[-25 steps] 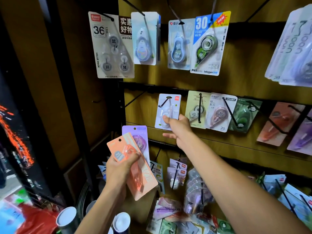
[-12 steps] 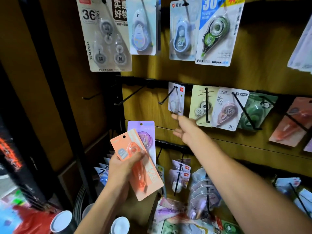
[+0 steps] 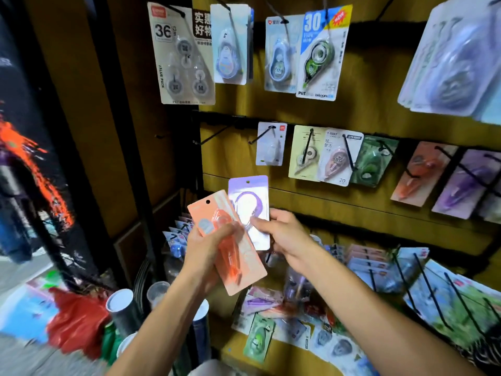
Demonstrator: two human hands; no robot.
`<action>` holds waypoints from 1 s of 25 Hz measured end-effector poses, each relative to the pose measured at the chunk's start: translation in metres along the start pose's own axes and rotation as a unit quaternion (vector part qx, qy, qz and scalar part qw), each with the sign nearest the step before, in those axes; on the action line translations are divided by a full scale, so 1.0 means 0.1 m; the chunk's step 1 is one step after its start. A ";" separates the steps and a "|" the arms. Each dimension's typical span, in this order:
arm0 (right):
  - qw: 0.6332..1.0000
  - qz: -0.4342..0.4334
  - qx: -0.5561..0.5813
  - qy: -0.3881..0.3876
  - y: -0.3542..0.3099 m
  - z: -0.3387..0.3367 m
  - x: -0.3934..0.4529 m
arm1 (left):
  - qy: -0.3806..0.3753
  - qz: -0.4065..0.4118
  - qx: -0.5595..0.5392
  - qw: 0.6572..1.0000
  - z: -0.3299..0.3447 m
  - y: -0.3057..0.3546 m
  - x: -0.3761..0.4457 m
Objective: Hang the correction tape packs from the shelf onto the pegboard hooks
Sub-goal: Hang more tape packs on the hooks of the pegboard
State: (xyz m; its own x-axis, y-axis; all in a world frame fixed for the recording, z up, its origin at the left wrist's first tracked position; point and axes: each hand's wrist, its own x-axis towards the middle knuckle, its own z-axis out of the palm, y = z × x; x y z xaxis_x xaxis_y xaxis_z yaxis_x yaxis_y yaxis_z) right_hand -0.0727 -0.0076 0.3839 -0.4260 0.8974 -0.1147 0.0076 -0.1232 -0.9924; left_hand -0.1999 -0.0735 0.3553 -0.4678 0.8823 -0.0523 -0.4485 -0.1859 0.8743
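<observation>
At frame centre the right hand (image 3: 282, 234) pinches the purple pack (image 3: 250, 210) from the left hand (image 3: 208, 251), which grips the orange pack (image 3: 230, 245); next it probably needs a free hook (image 3: 214, 135).

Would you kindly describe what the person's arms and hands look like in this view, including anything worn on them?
Both forearms are bare from the frame's lower edge to the wrists; no sleeve shows. The left hand and the right hand wear no gloves, and I see no watch, bracelet or ring, though the fingers are somewhat blurred. The view does not show the upper arms.
</observation>
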 end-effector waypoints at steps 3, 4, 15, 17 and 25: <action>0.999 -0.014 0.003 0.043 0.00 -0.14 -0.17 | 0.039 -0.014 -0.007 0.999 -0.04 0.04 -0.10; 0.998 -0.019 0.003 0.052 0.00 -0.19 -0.22 | 0.039 -0.019 -0.017 0.999 -0.04 0.05 -0.13; 0.994 -0.076 -0.008 0.077 -0.04 -0.72 -0.69 | -0.004 -0.131 -0.015 0.991 0.19 -0.06 -0.24; 0.995 -0.072 -0.040 0.057 -0.01 -0.80 -0.75 | -0.049 -0.110 -0.009 0.993 0.35 -0.11 -0.31; 0.993 -0.066 -0.054 0.078 0.00 -1.28 -1.02 | -0.127 -0.077 0.041 0.988 1.01 -0.46 -0.48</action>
State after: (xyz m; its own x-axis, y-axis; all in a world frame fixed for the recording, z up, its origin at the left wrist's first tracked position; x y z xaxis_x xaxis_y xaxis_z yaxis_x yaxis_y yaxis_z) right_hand 0.0866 -0.0454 0.3901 -0.2836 0.9587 0.0192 0.0623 0.0384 -0.9973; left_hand -0.0795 -0.0634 0.3665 -0.1875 0.9795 -0.0732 -0.4313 -0.0152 0.9021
